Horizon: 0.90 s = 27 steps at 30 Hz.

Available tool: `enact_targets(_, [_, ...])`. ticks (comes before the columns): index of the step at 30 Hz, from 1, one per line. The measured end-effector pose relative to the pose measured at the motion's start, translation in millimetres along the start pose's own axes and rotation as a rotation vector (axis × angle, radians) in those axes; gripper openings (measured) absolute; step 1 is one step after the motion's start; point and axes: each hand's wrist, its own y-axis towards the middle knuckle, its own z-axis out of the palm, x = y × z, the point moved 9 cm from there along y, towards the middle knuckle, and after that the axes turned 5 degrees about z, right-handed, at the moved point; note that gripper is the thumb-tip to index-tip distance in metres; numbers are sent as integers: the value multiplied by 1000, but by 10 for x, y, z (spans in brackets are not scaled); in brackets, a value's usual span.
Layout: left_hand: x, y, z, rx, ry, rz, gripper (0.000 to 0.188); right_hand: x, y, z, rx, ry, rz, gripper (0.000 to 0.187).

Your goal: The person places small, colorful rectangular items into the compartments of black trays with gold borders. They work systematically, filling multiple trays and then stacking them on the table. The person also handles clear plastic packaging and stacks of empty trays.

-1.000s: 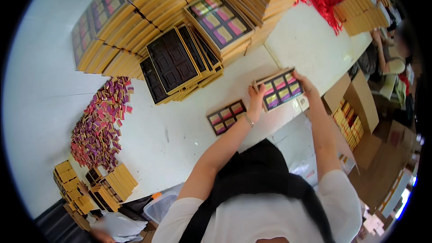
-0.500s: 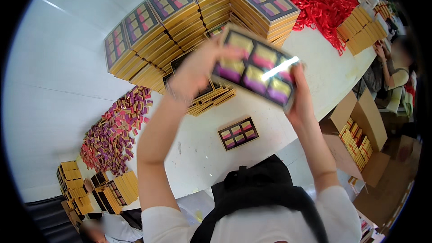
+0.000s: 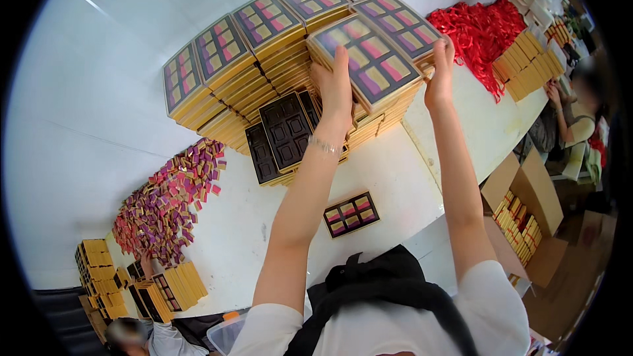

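Note:
My left hand [image 3: 336, 89] grips the left side of a gold-edged box [image 3: 368, 57] with a clear lid, showing purple, pink and gold pieces in a dark tray. At the box's right corner, my right hand [image 3: 439, 79] has its fingers against the edge. The box is level with the top of the nearest right stack, in front of another filled box [image 3: 399, 20]. Beneath my left wrist lie black compartment trays [image 3: 283, 130] in gold-edged boxes. One filled box [image 3: 351, 214] rests alone on the white table, near me.
High stacks of filled boxes [image 3: 217, 49] line the back. Left is a heap of small purple, pink and gold pieces [image 3: 171, 201]; back right, red ribbons [image 3: 471, 39]. An open carton [image 3: 524, 217] stands at right. Co-workers sit at far right [image 3: 583, 102] and lower left [image 3: 165, 339].
The box has moved up and away from me, onto the level of the right-hand stack. My left hand has shifted right, uncovering the black trays.

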Motion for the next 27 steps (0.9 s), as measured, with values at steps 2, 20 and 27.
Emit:
enact_targets(2, [-22, 251, -188, -117, 105, 22, 107, 133, -84, 395, 66, 116, -66, 88])
enact_targets(20, [514, -192, -479, -45, -297, -24, 79, -777, 198, 244, -227, 342, -193, 68])
enact_targets(27, [492, -116, -276, 33, -321, 56, 80, -631, 191, 207, -279, 329, -327, 61])
